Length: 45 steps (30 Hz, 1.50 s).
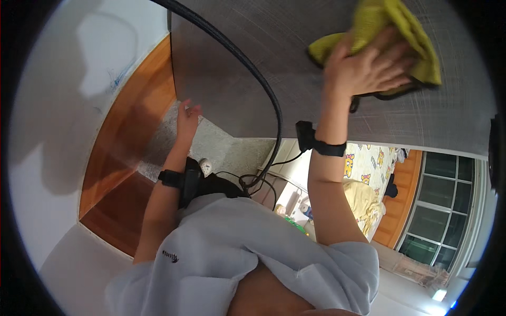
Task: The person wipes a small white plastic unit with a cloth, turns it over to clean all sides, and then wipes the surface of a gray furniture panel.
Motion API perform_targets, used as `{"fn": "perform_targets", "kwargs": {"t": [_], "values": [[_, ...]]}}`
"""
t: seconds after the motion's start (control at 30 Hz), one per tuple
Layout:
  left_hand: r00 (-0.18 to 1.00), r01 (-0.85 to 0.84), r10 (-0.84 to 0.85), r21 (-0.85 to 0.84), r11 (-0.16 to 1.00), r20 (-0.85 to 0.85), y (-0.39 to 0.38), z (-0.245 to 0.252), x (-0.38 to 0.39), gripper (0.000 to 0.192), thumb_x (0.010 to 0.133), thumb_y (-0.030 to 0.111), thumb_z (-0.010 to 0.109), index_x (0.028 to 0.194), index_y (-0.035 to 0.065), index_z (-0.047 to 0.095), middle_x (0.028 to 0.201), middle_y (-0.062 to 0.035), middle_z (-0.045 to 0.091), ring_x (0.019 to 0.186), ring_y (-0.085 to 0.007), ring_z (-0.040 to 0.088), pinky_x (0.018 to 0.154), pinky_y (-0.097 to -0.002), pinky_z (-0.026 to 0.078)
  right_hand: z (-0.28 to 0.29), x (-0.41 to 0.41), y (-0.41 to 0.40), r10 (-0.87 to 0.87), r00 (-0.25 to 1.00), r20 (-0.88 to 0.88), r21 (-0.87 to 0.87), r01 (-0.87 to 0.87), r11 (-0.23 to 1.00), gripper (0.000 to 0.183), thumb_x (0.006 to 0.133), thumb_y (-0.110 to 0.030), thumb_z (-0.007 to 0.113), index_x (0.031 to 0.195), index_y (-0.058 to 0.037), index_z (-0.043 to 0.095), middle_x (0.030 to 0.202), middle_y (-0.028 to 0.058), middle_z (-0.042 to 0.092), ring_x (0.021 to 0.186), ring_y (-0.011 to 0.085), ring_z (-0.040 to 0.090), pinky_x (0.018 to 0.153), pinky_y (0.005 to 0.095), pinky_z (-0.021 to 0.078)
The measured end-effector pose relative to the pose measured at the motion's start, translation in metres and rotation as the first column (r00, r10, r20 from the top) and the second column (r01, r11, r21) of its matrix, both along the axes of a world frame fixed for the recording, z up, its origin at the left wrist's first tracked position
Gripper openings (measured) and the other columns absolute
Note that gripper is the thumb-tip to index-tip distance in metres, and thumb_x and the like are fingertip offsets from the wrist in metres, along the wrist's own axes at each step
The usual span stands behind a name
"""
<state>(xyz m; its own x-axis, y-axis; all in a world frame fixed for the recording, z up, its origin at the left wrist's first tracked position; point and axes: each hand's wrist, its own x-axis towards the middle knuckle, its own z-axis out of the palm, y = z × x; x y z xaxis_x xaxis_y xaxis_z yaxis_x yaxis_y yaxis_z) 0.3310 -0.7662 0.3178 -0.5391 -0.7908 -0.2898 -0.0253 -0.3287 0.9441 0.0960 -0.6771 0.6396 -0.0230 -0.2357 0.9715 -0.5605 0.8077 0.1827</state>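
A yellow cloth with dark edging [425,59] lies bunched against a large grey panel [237,91] at the upper right. My right hand [367,67] is spread over the cloth and presses it to the panel's streaked surface; both hand and cloth are slightly blurred. Lower down on the left, my left hand [187,120] hangs with nothing in it, its fingers loosely bent and apart. It is nearest to the panel's lower left corner, above the speckled floor [213,136]. Each forearm carries a black strapped device.
A thick black cable [261,75] arcs across the panel in front of me. Wooden door panelling [122,134] and a white wall [51,98] stand on the left. Behind my right arm are a bed with a patterned sheet [361,158], small items on a white surface, and a window [438,205].
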Motion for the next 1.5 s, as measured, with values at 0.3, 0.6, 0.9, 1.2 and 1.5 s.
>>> {"fn": "perform_targets", "kwargs": {"t": [0.3, 0.6, 0.9, 1.2, 1.5], "values": [[0.989, -0.124, 0.137, 0.192, 0.973, -0.054, -0.032, 0.006, -0.02, 0.043, 0.084, 0.001, 0.047, 0.126, 0.0026, 0.037, 0.109, -0.0139, 0.06, 0.09, -0.0169, 0.06, 0.075, -0.0258, 0.045, -0.157, 0.02, -0.029, 0.192, 0.972, 0.136, 0.721, -0.23, 0.654, 0.042, 0.083, -0.035, 0.054, 0.121, -0.0195, 0.058, 0.09, -0.0014, 0.056, 0.09, 0.0138, 0.052, 0.092, 0.0348, 0.0343], [0.93, -0.365, 0.365, 0.209, 0.907, 0.04, 0.004, 0.009, 0.026, 0.044, 0.085, 0.007, 0.047, 0.128, 0.0046, 0.037, 0.117, -0.0158, 0.057, 0.095, -0.0211, 0.06, 0.084, -0.0327, 0.044, -0.325, 0.004, 0.035, 0.175, 0.952, 0.253, 0.96, -0.225, -0.164, 0.049, 0.09, -0.019, 0.038, 0.134, 0.0007, 0.038, 0.137, 0.009, 0.042, 0.131, 0.0224, 0.032, 0.112, 0.0373, 0.0131], [0.743, -0.657, 0.668, 0.237, 0.715, 0.043, 0.109, 0.002, 0.071, 0.035, 0.09, 0.008, 0.047, 0.124, 0.0031, 0.038, 0.112, -0.0152, 0.06, 0.09, -0.0183, 0.06, 0.08, -0.028, 0.046, -0.381, 0.0, 0.043, 0.258, 0.953, 0.158, 0.969, -0.1, -0.224, 0.051, 0.09, -0.022, 0.034, 0.135, 0.0033, 0.036, 0.144, 0.0125, 0.033, 0.136, 0.0251, 0.023, 0.115, 0.0403, 0.005], [0.65, -0.756, 0.754, 0.189, 0.627, 0.1, 0.136, 0.01, 0.122, 0.039, 0.091, 0.013, 0.05, 0.125, 0.0001, 0.038, 0.11, -0.0146, 0.061, 0.092, -0.0181, 0.06, 0.081, -0.0285, 0.046, -0.202, 0.052, -0.167, 0.452, 0.892, -0.018, 0.923, -0.159, 0.351, 0.049, 0.089, -0.021, 0.036, 0.132, 0.0008, 0.042, 0.136, 0.0136, 0.044, 0.131, 0.0252, 0.034, 0.113, 0.0416, 0.0083], [0.661, -0.737, 0.74, 0.288, 0.611, 0.123, 0.156, -0.027, 0.145, 0.038, 0.09, 0.014, 0.051, 0.124, -0.0001, 0.041, 0.111, -0.0138, 0.062, 0.095, -0.0176, 0.06, 0.083, -0.0281, 0.045, -0.196, 0.061, -0.157, 0.248, 0.969, -0.021, 0.939, -0.066, 0.337, 0.054, 0.092, -0.034, 0.035, 0.139, -0.0058, 0.034, 0.146, 0.01, 0.028, 0.138, 0.0241, 0.017, 0.113, 0.0438, 0.0009]]}}
